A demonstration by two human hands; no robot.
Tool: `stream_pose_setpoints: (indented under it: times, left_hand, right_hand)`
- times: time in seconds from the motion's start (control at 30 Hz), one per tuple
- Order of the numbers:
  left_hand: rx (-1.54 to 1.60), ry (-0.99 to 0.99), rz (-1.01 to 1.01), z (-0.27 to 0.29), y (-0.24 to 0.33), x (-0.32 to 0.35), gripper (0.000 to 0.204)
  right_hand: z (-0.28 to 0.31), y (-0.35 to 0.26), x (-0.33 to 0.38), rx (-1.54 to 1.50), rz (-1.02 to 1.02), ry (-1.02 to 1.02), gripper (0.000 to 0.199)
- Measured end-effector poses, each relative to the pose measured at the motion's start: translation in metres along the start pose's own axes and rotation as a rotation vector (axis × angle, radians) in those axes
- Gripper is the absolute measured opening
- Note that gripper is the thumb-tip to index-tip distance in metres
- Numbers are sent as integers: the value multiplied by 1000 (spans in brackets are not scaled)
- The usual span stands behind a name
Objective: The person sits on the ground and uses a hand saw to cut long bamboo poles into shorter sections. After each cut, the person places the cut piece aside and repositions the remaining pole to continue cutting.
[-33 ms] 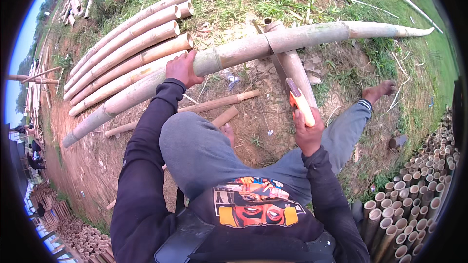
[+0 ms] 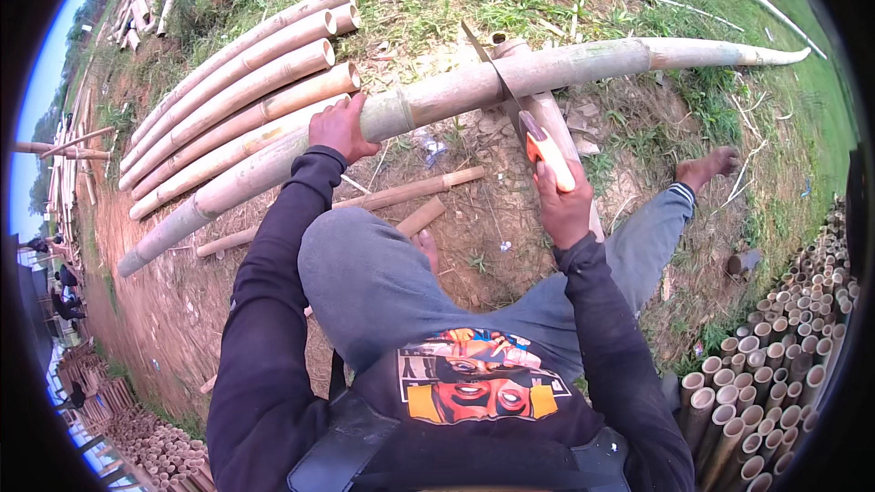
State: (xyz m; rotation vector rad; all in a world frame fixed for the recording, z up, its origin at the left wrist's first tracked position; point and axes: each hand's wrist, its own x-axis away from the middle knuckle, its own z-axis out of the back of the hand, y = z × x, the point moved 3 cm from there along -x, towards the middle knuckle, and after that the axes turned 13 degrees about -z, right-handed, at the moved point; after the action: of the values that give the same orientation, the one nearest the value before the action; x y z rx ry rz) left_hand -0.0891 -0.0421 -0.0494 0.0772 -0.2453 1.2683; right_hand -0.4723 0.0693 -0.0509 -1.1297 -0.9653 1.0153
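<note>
One long bamboo pole (image 2: 447,102) is laid aslant from nine o'clock to two o'clock, and it is crossed underneath by a second bamboo length (image 2: 552,120) between one and two. The pole is gripped from above by the left hand (image 2: 342,128) between ten and eleven. At three o'clock, the orange handle of a saw (image 2: 516,106) is enclosed by the right hand (image 2: 567,208), its blade set across the pole. Cut poles (image 2: 273,55) are lined up at ten; bamboo tubes (image 2: 753,415) are massed at four.
</note>
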Motion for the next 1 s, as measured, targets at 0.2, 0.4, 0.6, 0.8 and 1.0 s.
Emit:
stream_pose_setpoints:
  times: [0.2,0.4,0.6,0.8,1.0]
  left_hand:
    - [-7,21,3,10,5,6,98]
    - [26,62,-34,3,-2,-5,96]
    - [-1,49,-16,6,0,-4,103]
    - [16,31,-25,16,3,-3,101]
    - [28,56,-34,-1,-4,-5,99]
  right_hand:
    - [-53,43,-82,70,9,26,29]
    - [84,0,127,147,-39,12,16]
    - [-13,23,-18,-35,18,27,18]
    - [-42,24,-54,9,102,37,28]
    - [87,18,141,91,-63,63,15]
